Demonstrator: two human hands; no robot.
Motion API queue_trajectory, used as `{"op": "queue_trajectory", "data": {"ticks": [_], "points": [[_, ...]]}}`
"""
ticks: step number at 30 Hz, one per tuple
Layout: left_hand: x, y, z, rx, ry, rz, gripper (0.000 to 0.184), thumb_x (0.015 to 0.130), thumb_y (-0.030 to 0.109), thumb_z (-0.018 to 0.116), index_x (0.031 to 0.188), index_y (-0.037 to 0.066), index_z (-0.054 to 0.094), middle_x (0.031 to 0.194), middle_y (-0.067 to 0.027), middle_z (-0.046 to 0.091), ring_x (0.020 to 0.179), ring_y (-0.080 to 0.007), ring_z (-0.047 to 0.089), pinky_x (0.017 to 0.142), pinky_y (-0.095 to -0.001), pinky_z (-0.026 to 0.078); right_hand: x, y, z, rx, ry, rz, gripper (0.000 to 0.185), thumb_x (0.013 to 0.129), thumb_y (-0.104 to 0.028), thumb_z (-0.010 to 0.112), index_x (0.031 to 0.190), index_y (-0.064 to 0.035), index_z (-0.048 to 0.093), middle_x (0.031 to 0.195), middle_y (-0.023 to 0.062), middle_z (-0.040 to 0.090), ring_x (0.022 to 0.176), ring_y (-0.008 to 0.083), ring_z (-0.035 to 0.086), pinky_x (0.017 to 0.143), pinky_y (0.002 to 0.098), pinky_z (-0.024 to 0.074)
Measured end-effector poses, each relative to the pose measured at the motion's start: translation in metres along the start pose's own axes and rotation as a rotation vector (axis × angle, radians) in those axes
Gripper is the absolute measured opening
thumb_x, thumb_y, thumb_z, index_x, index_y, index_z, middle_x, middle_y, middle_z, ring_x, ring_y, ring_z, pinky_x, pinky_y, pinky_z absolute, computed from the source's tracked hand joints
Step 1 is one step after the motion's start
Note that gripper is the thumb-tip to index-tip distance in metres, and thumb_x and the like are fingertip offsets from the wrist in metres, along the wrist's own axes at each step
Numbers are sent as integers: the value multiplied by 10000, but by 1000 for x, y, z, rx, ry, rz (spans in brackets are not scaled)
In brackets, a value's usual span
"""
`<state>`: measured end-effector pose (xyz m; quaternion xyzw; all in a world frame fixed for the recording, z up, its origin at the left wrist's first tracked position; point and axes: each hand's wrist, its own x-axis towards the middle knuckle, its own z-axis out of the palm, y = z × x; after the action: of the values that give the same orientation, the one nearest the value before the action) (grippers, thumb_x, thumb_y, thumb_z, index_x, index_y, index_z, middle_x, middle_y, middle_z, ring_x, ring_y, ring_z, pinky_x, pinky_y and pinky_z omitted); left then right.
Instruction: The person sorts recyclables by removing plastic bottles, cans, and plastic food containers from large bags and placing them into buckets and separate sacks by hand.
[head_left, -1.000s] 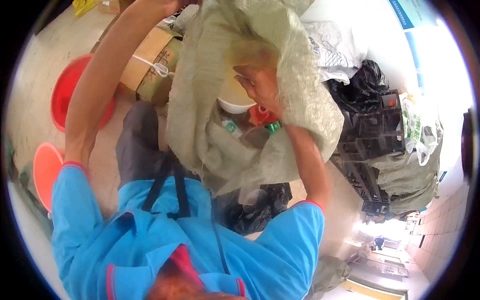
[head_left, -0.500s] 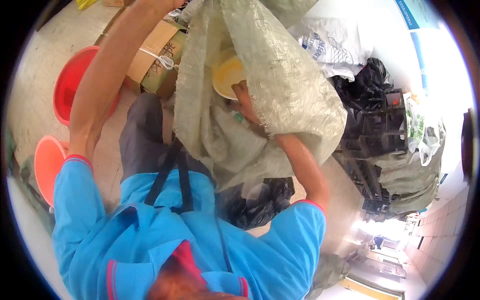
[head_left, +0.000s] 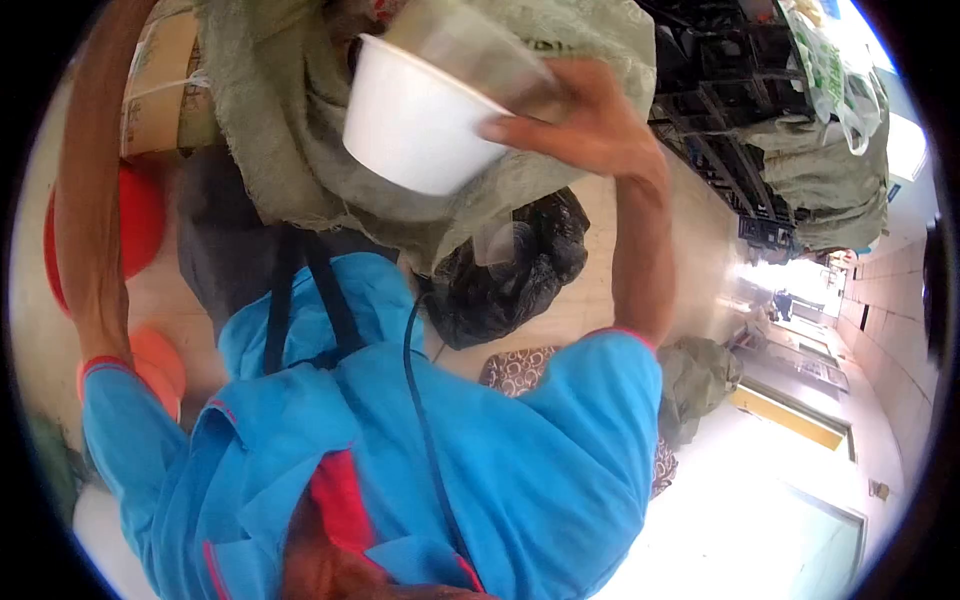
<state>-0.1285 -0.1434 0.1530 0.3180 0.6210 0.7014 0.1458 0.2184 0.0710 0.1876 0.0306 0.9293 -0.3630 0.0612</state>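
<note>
My right hand (head_left: pixel 590 120) grips a white plastic bowl (head_left: pixel 420 135), tilted, with the thumb on its outer wall near the rim. A blurred, see-through plastic container (head_left: pixel 465 45) is up against the bowl's rim, by my fingers; whether the hand grips it too is hard to make out. Behind and below the bowl hangs a large greenish-grey woven sack (head_left: pixel 280 130) with a frayed edge. My left arm reaches up along the left side, and its hand lies beyond the top of the view.
On the floor at left are a red basin (head_left: pixel 140 225), an orange basin (head_left: pixel 160 370) and a tied cardboard box (head_left: pixel 165 60). A black plastic bag (head_left: pixel 520 270) lies below the sack. Black crates (head_left: pixel 730 100) line the right, partly under sacking (head_left: pixel 820 180). A patterned mat (head_left: pixel 520 368) shows nearby.
My right hand has come up out of the sack with the white bowl. The sack's opening has sunk and folded, and the whole view has shifted.
</note>
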Motion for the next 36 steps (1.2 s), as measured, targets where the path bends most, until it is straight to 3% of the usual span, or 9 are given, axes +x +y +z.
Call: {"op": "queue_trajectory", "data": {"ticks": [2, 7, 10, 12, 14, 16, 21, 29, 36], "points": [[-3, -11, 13, 117, 102, -41, 259, 914, 314, 562, 1014, 90, 645, 779, -39, 567, 694, -165, 523, 653, -328, 456, -51, 17, -13, 306, 150, 30, 335, 650, 41, 758, 962, 32, 637, 884, 120, 667, 815, 171, 640, 674, 321, 518], [-2, -48, 25, 14, 292, -66, 285, 917, 340, 552, 1045, 98, 633, 773, -23, 561, 693, -155, 524, 647, -332, 454, -194, 102, 26, 789, 1010, -19, 753, 603, -203, 719, 1243, 92, 453, 1168, 235, 564, 1039, 356, 584, 912, 430, 487], [1, -76, 8, -19, 136, -187, 358, 905, 367, 565, 1085, 69, 646, 823, -48, 619, 722, -207, 579, 661, -352, 485, -272, 164, 72, 1132, 1176, -11, 546, 756, -87, 663, 1240, 66, 462, 1178, 182, 561, 1107, 293, 544, 959, 445, 432], [1, -83, 15, -23, 334, -199, 550, 803, 296, 637, 1208, -10, 424, 1181, -214, 509, 1002, -359, 536, 785, -533, 472, -298, 206, 123, 1222, 1381, 144, 464, 804, -98, 625, 1212, 72, 482, 1169, 168, 565, 1076, 287, 552, 956, 441, 434], [35, -177, -67, 322, 228, 40, 462, 892, 379, 551, 1165, 7, 579, 1195, -97, 569, 1058, -234, 555, 890, -341, 458, -290, 208, 166, 1332, 1450, 359, 395, 810, -91, 625, 1162, 60, 529, 1119, 154, 593, 997, 251, 575, 899, 418, 456], [26, -164, -57, 464, 242, -19, 525, 878, 396, 572, 1243, 22, 520, 1265, -117, 518, 1108, -254, 528, 932, -358, 431, -311, 271, 238, 1188, 1330, 717, 582, 820, -222, 641, 1268, 87, 436, 1279, 162, 501, 1170, 250, 483, 984, 409, 386], [18, -161, -57, 762, 280, -81, 678, 850, 427, 611, 1374, 47, 408, 1376, -158, 431, 1202, -284, 475, 998, -384, 388, -298, 302, 323, 417, 1375, 1109, 381, 736, -175, 725, 992, 92, 635, 950, 132, 654, 844, 233, 607, 755, 351, 456], [-18, -132, -17, 668, 316, -72, 784, 815, 446, 638, 1398, 14, 345, 1402, -193, 395, 1274, -303, 419, 1046, -417, 349, -363, 317, 321, -209, 887, 1135, 345, 729, -265, 665, 794, 73, 650, 779, 248, 648, 778, 406, 638, 718, 462, 488], [-23, -130, -23, 842, 288, -112, 773, 803, 467, 639, 1390, 39, 374, 1373, -177, 438, 1229, -302, 470, 1001, -397, 396, -312, 354, 317, -368, 1017, 1310, 338, 746, -275, 593, 754, 63, 599, 741, 283, 597, 722, 452, 598, 657, 503, 453]]}}
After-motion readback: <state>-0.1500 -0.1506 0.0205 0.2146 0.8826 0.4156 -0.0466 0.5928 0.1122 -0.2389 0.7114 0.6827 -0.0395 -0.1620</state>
